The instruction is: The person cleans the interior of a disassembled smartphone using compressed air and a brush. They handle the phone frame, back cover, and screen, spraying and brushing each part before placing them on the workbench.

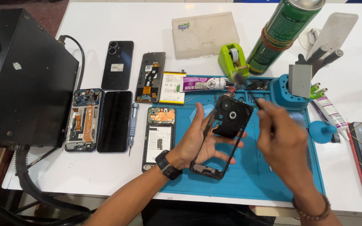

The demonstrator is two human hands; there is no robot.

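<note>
Brushwork on the frame is the step in hand, as I judge it: my left hand holds the black phone frame tilted up above the blue mat, and my right hand brings a thin brush toward its top end, near the round camera opening. My left fingers are curled narrow behind the frame, the thumb on its left rail, so it rests in my palm with its lower end nearest my wrist. My right fingers are closed round the brush handle, though blur hides the exact grip. The bristle tip sits just above the frame's upper corner, near but apart from it as far as I can tell. The next move, I think, calls for a steady left hand and light, short strokes into the recesses, keeping the tip clear of the glue tube lying just behind on the counter.
</note>
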